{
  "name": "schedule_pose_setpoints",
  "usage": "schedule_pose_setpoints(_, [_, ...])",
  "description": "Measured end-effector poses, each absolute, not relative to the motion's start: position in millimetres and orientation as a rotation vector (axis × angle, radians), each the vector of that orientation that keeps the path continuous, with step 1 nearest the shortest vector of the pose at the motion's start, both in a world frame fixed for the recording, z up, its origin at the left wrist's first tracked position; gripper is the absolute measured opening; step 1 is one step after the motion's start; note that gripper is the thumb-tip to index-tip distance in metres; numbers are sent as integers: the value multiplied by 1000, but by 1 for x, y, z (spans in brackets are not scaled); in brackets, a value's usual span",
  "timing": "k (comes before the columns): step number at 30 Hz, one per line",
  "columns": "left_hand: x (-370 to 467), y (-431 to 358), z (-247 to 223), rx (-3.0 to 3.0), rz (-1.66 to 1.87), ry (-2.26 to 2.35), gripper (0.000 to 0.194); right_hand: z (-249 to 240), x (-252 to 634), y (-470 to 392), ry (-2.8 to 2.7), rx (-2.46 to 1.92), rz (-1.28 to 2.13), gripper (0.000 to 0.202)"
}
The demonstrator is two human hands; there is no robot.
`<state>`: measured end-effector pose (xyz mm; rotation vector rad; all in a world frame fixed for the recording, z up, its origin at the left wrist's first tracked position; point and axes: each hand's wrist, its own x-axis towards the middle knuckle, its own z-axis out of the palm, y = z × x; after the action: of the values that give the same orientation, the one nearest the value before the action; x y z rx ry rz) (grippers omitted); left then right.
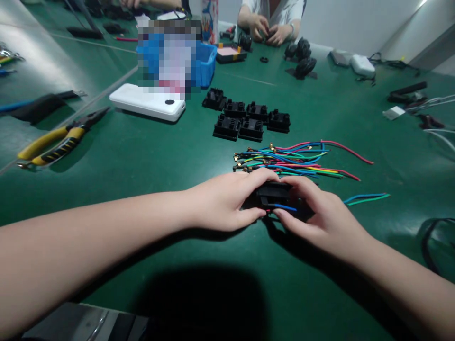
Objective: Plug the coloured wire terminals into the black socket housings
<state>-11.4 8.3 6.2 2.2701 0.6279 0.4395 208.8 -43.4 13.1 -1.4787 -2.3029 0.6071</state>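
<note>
Between my two hands I hold a black plastic housing [275, 192] just above the green table. My left hand [236, 201] grips its left side, thumb below and fingers over the top. Around its right side my right hand [316, 208] is closed, the thumb near a short blue wire [285, 207] that sticks out at the front. A bit of red shows by the left thumb tip. Just beyond my hands lies a bundle of coloured wires [284, 156] with small brass-coloured terminals. Fingers hide much of the housing.
Several similar black housings [251, 128] sit past the wires. At left are yellow-handled pliers [60, 142] and a white power bank [145, 103]. A blue bin [208, 66] stands behind, partly blurred out. Across the table are a co-worker's hands [270, 33] and black round parts [304, 59].
</note>
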Motion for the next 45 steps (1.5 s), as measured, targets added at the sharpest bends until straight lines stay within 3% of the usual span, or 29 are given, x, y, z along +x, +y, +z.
schedule_pose_setpoints(12, [-8, 8, 1, 2389, 524, 563, 50, 4, 211, -39, -2410, -1301, 282, 43])
schedule_pose_setpoints(16, [-9, 5, 6, 2562, 459, 653, 45, 5, 213, -37, -2425, -1274, 304, 43])
schedule_pose_setpoints(34, [-9, 8, 11, 2410, 464, 552, 57, -14, 220, -39, -2378, -1221, 366, 50])
schedule_pose_setpoints(45, [-9, 7, 1, 2140, 603, 606, 52, 2, 209, -38, -2352, -1460, 496, 51])
